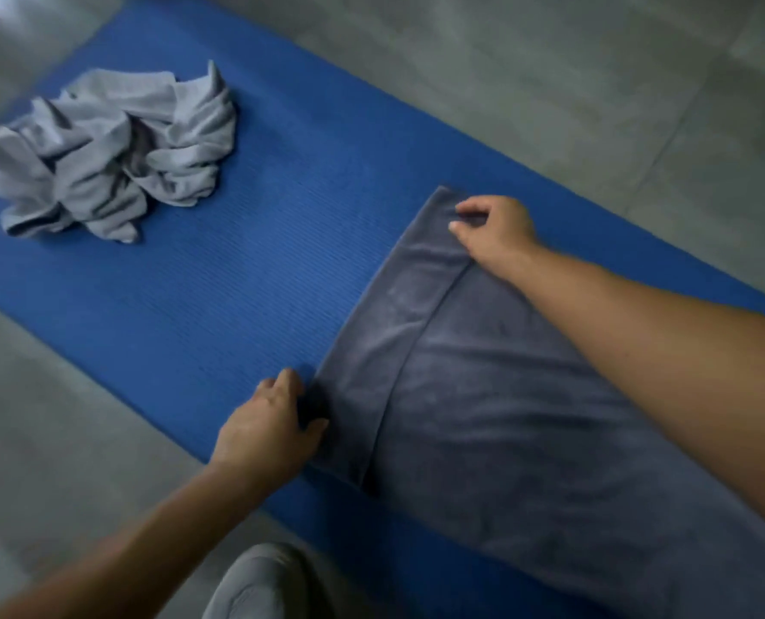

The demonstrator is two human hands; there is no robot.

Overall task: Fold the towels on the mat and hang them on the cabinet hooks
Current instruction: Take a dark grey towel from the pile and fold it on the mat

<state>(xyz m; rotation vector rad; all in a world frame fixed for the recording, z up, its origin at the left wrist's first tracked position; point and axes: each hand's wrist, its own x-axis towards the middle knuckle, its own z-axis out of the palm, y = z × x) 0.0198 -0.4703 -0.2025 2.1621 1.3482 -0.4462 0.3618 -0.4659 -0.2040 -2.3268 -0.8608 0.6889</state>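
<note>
A dark grey towel lies spread flat across the right half of the blue mat, its left end folded over in a band. My left hand pinches the near corner of that folded end. My right hand pinches the far corner of the same end, fingers closed on the cloth. A pile of light grey towels lies crumpled at the mat's far left, apart from both hands. No cabinet or hooks are in view.
The mat lies on a grey tiled floor that surrounds it on all sides. My knee in grey fabric shows at the bottom edge, just in front of the mat.
</note>
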